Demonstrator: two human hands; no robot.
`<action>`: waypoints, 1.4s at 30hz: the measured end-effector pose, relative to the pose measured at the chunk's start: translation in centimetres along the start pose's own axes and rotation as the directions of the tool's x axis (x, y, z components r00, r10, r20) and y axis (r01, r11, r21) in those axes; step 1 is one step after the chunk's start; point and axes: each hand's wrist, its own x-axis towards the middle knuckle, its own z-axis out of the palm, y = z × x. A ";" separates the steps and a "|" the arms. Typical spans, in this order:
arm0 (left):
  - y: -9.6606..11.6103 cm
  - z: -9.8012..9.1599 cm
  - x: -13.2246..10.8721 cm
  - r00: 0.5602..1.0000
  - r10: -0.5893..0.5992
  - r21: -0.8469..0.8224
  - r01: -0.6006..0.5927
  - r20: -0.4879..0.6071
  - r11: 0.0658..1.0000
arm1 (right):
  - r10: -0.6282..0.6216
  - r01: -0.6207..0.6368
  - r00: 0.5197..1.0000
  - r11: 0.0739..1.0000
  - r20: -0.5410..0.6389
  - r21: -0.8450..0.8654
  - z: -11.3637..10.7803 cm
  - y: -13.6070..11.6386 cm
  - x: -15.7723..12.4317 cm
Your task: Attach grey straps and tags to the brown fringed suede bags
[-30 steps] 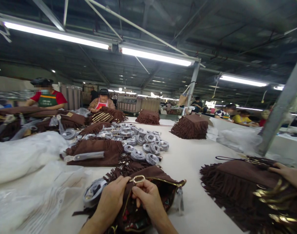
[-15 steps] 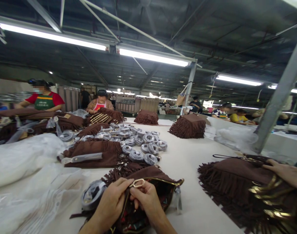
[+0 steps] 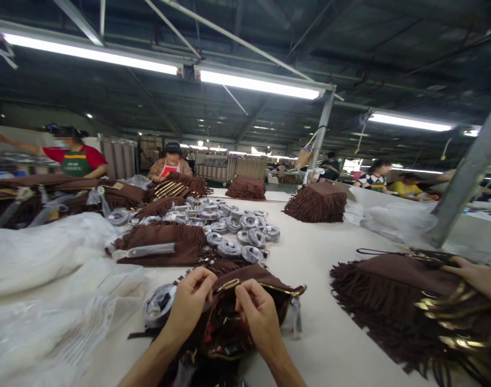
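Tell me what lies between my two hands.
In the head view, the mouth of the open brown bag lies between your left hand and right hand, with a gold ring at its far edge.

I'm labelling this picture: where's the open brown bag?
In the head view, the open brown bag lies lower centre, by the left hand and right hand, right of a grey coil.

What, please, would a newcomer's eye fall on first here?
Front and center, the left hand and right hand are at an open, gold-trimmed brown handbag. Beyond it lie many gray coiled straps. At right, another person's hand touches fringed brown bags with gold hardware.
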 end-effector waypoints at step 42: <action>-0.5 0.6 -2.1 0.944 -0.127 -0.043 0.146 0.304 0.988 | 0.103 -0.118 0.984 0.988 0.142 0.098 -0.6 0.0 0.0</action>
